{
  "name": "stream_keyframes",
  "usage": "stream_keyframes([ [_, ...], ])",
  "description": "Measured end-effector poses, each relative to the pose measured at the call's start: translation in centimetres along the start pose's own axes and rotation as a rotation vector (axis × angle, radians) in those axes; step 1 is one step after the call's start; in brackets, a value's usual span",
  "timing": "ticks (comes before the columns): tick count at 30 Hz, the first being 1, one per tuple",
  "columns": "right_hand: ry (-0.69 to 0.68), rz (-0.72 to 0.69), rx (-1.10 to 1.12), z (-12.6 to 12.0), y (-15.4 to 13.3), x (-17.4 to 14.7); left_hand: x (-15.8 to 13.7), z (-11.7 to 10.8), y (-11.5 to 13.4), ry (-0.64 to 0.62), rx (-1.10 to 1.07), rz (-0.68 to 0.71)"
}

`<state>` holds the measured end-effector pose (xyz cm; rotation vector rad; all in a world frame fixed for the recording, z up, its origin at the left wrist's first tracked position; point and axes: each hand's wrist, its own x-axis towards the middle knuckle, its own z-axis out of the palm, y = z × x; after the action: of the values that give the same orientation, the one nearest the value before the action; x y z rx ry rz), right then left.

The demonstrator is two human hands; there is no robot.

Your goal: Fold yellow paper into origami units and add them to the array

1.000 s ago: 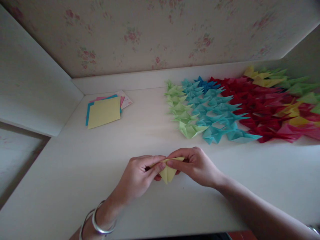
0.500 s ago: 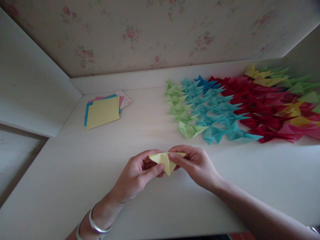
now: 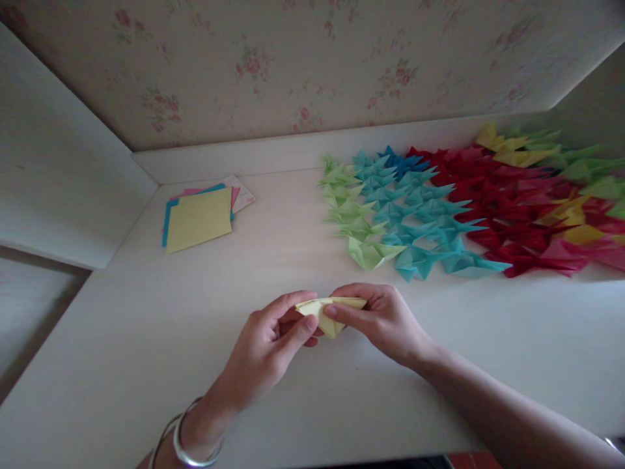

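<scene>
A small piece of folded pale yellow paper [image 3: 328,326] is held between both hands, above the white table near its front. My left hand [image 3: 273,342] pinches its left side, thumb on the near face and fingers behind. My right hand [image 3: 378,319] grips the right side, its thumb pressed on the middle of the paper. The paper has a wide top edge and a blunt lower tip. Most of the fingers behind it are hidden.
A stack of square paper sheets [image 3: 199,220], yellow on top, lies at the back left. Rows of folded paper shapes fill the right: light green [image 3: 374,253], turquoise [image 3: 420,260], red [image 3: 527,254] and yellow [image 3: 525,156]. A floral wall [image 3: 273,98] stands behind the table [image 3: 122,339].
The yellow paper has tilted, and its lower tip looks shorter and blunter. My left thumb has moved up on it, and my right thumb has slid slightly left and down.
</scene>
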<state>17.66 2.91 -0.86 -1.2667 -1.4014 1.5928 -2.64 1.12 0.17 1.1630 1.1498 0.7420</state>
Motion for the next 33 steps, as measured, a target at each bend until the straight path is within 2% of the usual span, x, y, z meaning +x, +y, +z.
stream_keyframes([
  [7, -0.019, 0.053, 0.128, -0.37, 0.05, 0.11, -0.08, -0.61, 0.20, 0.173, 0.296, 0.153],
  [9, -0.022, 0.059, 0.142, -0.34, 0.09, 0.10, 0.00, -0.60, 0.27, 0.168, 0.264, 0.128],
  [15, -0.060, 0.066, 0.210, -0.25, -0.10, 0.04, 0.25, -0.44, 0.24, 0.114, -0.020, -0.014],
  [18, -0.057, 0.072, 0.210, -0.25, -0.10, 0.02, 0.40, -0.37, 0.15, 0.100, -0.055, -0.033],
  [24, -0.028, 0.089, 0.137, -0.59, 0.33, 0.13, 0.39, -0.78, 0.17, 0.111, 0.246, 0.076],
  [29, -0.057, 0.055, 0.075, -0.68, 0.44, 0.15, 0.16, -1.08, 0.31, 0.133, 0.325, 0.153],
  [33, -0.080, 0.044, 0.078, -0.61, 0.45, 0.11, 0.05, -1.00, 0.32, 0.080, 0.429, 0.229],
])
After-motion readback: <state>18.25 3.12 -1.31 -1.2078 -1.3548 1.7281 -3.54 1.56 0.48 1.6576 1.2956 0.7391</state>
